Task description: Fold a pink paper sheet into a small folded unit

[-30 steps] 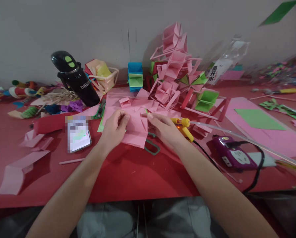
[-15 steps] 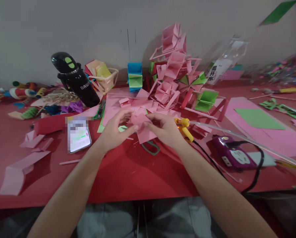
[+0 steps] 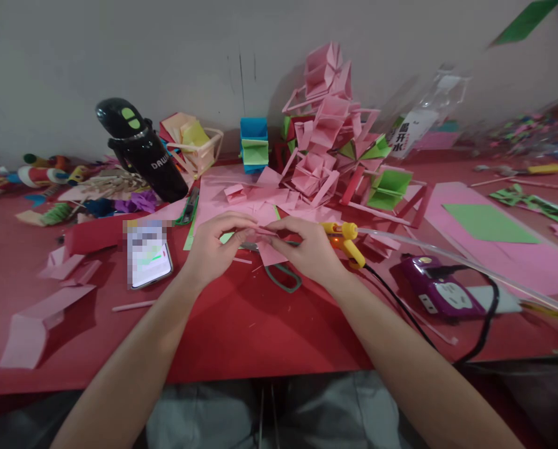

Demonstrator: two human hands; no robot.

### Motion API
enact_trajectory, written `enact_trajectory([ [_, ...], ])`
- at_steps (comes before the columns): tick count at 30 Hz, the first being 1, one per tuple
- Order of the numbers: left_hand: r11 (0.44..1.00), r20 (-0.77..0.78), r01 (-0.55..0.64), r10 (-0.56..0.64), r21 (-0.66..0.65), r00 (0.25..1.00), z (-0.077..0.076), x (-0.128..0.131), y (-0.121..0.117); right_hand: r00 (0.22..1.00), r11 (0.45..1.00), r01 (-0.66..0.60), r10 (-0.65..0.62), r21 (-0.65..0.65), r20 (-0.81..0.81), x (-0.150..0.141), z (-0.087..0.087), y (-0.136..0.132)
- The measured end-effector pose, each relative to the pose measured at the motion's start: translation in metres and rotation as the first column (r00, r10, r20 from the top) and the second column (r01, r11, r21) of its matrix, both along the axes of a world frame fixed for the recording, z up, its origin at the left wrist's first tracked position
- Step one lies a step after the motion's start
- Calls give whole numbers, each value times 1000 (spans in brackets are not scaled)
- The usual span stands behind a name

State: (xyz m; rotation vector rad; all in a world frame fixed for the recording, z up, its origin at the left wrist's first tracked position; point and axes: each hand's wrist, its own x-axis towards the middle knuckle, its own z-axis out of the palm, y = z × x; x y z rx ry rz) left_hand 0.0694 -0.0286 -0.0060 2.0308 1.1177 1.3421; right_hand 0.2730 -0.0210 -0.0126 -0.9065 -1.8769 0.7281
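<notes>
Between my two hands is a small piece of folded pink paper [image 3: 261, 231], seen nearly edge-on. My left hand [image 3: 218, 246] pinches its left side, thumb below and fingers above. On the right side my right hand [image 3: 307, 246] pinches it in the same way. Another pink paper piece [image 3: 272, 254] lies just below, and the grey-green handles of scissors [image 3: 286, 284] stick out from under it. A yellow glue gun [image 3: 344, 240] with a long clear glue stick lies right beside my right hand. Fingers partly hide the folded paper.
Pink folded-paper structures [image 3: 321, 131] are stacked at the back. A black bottle [image 3: 143, 149] and a phone [image 3: 148, 255] stand and lie at left. At right are a purple power adapter [image 3: 440, 290], its cable, and a green sheet [image 3: 489, 223] on pink paper.
The pink paper has tilted from facing me to nearly edge-on. My fingers have closed in around its sides. The things around it look the same.
</notes>
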Motion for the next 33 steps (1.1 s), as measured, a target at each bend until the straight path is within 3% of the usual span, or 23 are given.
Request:
enact_trajectory([
  [12,1000,12,-18,18,-2,1000,5,0,-4,998,998,54,-54,13,-27,1,3,-1],
  [19,997,-120,8,2,82,993,7,-2,-5,999,997,42,-41,61,-18,2,4,-1],
  [24,987,-167,89,-66,135,984,14,-4,-11,999,992,38,-37,121,-11,3,2,1],
  [27,986,-88,158,-152,56,984,18,-4,-14,999,989,36,-35,146,-10,3,1,1],
  [29,989,70,141,-137,-43,988,17,-6,-11,999,988,35,-33,152,-14,3,2,1],
  [31,981,260,53,-3,-187,966,13,-7,-5,1000,985,20,-17,170,-18,4,2,0],
  [33,893,330,40,123,-448,936,8,-10,2,1000,977,-3,7,211,-22,4,2,-1],
])
